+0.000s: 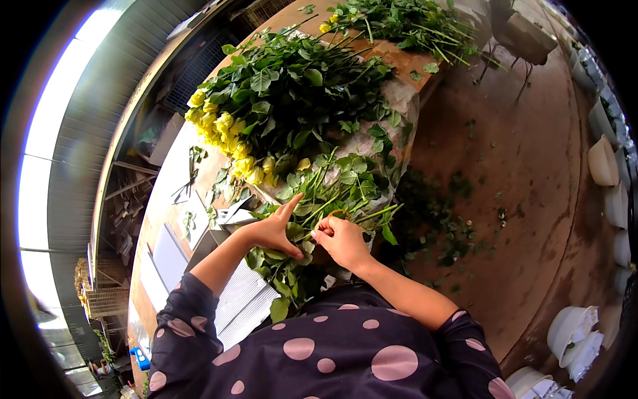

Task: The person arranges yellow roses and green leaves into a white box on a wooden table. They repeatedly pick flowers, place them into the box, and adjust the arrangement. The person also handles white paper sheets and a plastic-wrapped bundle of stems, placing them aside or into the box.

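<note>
Rose stems with green leaves [355, 174] lie at the near edge of the table, in front of me. My left hand [274, 231] is beside them with thumb and forefinger spread wide, touching leaves. Close to its right, my right hand [342, 243] has its fingertips pinched together over the stems. A thin orange-brown loop, like a rubber band [337, 212], shows at those fingers. Bare stem ends [379, 213] point right, past the right hand. Beyond both hands is a large heap of yellow roses [229, 133], blooms to the left and dark leaves to the right.
More cut stems [412, 26] lie at the table's far end. Left of my arm are corrugated cardboard [242, 307] and white sheets [170, 249]. Fallen leaves [458, 243] litter the brown floor at right. White buckets [573, 336] line the right side.
</note>
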Motion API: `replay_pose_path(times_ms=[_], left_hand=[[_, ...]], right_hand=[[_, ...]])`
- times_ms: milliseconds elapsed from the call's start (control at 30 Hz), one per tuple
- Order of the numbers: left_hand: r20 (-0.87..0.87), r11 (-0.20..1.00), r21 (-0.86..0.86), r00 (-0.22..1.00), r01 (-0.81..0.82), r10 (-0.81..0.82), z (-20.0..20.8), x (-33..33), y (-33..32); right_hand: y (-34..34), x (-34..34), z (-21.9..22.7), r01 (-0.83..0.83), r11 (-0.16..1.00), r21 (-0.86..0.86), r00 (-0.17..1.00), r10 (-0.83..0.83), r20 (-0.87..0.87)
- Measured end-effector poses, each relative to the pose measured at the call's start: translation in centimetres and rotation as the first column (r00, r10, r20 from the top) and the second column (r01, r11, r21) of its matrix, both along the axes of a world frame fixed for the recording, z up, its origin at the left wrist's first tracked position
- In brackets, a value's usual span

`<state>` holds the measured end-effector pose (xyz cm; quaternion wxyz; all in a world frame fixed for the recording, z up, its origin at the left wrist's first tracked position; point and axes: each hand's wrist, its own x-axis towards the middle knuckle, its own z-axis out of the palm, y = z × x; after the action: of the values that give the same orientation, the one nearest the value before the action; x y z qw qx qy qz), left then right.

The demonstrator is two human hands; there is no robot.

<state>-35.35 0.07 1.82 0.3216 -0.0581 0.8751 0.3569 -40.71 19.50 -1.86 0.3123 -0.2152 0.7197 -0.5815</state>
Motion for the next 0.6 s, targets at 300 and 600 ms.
replay_pose_path(times_ms=[300,600], left_hand=[[-0.067,0.995,-0.039,0.994,-0.089,0.086,-0.4,1.2,0.4],[-0.1,0.996,-0.038,0.992,-0.08,0.076,-0.4,1.1,0.3]], right_hand=[[0.2,0.7,3.2,0.022,0.934,0.356,0.831,0.181,-0.526],[-0.7,1.0,2.1,-0.34,0.922,0.187,0.892,0.379,-0.246]])
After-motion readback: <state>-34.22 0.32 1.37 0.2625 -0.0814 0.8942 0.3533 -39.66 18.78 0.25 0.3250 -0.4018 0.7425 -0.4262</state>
